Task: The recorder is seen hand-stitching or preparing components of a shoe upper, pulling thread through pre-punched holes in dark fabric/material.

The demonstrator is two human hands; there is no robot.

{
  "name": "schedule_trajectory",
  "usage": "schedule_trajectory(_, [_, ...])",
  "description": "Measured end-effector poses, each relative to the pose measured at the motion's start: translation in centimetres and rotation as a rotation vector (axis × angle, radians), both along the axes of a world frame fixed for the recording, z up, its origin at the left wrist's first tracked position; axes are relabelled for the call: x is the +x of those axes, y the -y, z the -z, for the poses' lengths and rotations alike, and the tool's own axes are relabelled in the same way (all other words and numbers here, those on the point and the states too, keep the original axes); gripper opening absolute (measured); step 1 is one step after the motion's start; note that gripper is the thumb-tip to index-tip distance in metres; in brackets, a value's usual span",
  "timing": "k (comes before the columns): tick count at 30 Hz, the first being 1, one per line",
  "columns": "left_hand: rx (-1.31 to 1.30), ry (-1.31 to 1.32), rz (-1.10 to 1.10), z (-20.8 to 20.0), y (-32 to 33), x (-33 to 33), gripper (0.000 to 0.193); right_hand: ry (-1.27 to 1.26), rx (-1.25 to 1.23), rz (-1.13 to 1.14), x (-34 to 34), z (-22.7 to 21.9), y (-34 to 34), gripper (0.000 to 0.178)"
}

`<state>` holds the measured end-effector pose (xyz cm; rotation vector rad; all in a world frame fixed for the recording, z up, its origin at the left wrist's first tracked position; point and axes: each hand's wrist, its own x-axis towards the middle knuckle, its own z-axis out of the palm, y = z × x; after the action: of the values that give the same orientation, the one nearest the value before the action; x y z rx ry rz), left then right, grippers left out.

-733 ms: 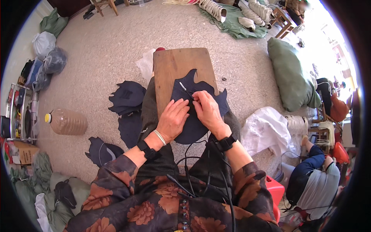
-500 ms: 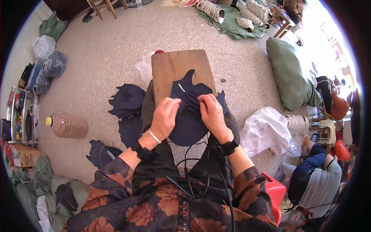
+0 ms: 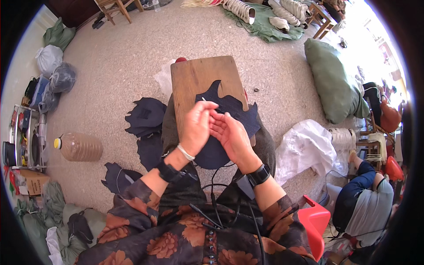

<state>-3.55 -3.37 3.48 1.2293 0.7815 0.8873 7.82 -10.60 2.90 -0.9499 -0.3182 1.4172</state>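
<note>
A dark navy sheet piece (image 3: pixel 234 108) with pointed, jagged edges lies over a wooden board (image 3: pixel 190 73) and my lap. Above it my left hand (image 3: pixel 197 128) reaches in with curved fingers, apart, and nothing visible in them. My right hand (image 3: pixel 234 139) is beside it, palm turned up, fingers stretched out and bare. The fingertips of both hands meet or overlap over the middle of the piece, hiding the dark strips there. A small white stick (image 3: pixel 203 99) peeks out just above my left fingers.
More navy pieces (image 3: pixel 148 115) lie on the floor to my left, near a large yellow-capped bottle (image 3: pixel 81 146). A green sack (image 3: pixel 329 84) and a white bag (image 3: pixel 307 150) are to the right. A red plastic stool (image 3: pixel 314 223) stands close by my right side; another person (image 3: pixel 366 207) is beyond it.
My hands have come together over the navy piece from either side. My right hand has turned palm up and opened, and the dark strips are now covered.
</note>
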Motion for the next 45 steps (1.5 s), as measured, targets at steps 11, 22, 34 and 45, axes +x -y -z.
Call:
schedule_trajectory(11, [0.578,-0.457,-0.134,-0.8,-0.9,-0.7,0.01,-0.179,-0.05,0.112,1.8,-0.1,0.6,0.016])
schedule_trajectory(22, [0.501,-0.782,-0.014,1.1,-4.5,1.5,0.025,1.189,0.034,0.108,3.7,2.3,0.9,0.017])
schedule_trajectory(34, [0.576,-0.44,-0.005,1.1,-4.7,3.2,0.008,1.027,0.069,0.195,4.1,3.3,1.1,0.016])
schedule_trajectory(45, [0.894,-0.549,0.088,1.9,-4.4,2.2,0.006,0.981,0.066,0.231,3.9,3.2,1.1,0.016])
